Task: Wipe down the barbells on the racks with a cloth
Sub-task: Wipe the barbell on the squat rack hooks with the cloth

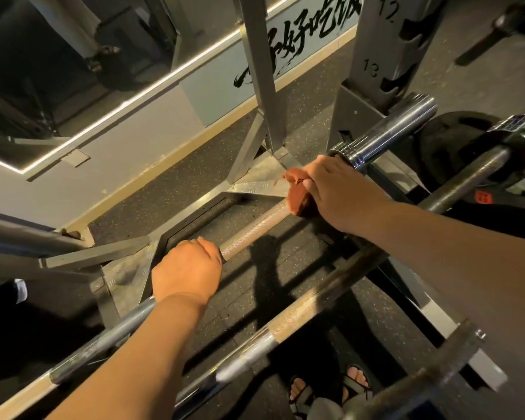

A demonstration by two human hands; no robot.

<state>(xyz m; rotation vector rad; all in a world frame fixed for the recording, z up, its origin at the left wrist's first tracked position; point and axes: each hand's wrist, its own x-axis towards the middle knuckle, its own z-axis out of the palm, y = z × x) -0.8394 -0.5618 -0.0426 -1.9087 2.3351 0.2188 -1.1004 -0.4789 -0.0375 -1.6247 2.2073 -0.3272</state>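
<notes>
The left hand (188, 268) is gripping the knurled barbell (252, 234) at the centre of the frame, fingers curled round it. Further up and right on the same bar, the right hand (337, 192) is clutching a reddish-brown cloth (296, 195) around the shaft, just beside the chrome sleeve (397, 128). A second barbell (300, 322) is lying across the lower right.

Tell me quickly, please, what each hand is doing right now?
Left hand: closed, gripping the barbell on its shaft.
Right hand: closed, holding the cloth around the same barbell.
</notes>
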